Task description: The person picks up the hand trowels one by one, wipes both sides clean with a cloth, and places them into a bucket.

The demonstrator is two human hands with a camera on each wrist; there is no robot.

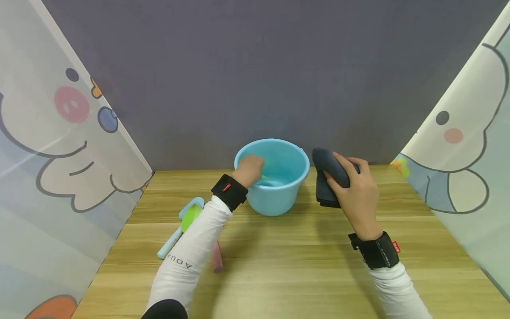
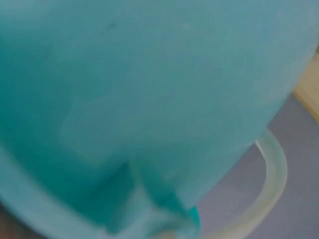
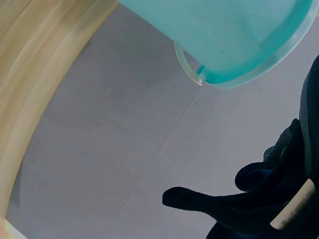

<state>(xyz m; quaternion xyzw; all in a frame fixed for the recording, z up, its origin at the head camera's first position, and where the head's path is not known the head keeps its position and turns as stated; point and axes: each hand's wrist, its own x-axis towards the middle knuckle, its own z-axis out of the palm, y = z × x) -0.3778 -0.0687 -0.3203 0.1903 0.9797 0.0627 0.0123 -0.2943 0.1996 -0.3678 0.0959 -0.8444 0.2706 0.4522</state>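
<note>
Item: round light-blue plastic bucket (image 1: 275, 177), set near the far edge of the pale wooden desk (image 1: 279, 266), about midway along it. The left hand (image 1: 249, 169) is reached over the near-left rim into the bucket; whether its fingers are spread or closed cannot be told. A folded dark-blue cloth (image 1: 328, 177) is held just right of the bucket, gripped by the curled fingers of the right hand (image 1: 356, 195). The cloth is judged best kept bunched. Pastel utensils (image 1: 187, 221) are lying at the left edge.

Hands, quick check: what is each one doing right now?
Left hand: reaches inside the light blue bucket; grip cannot be told.
Right hand: closed, holding the dark blue cloth.
</note>
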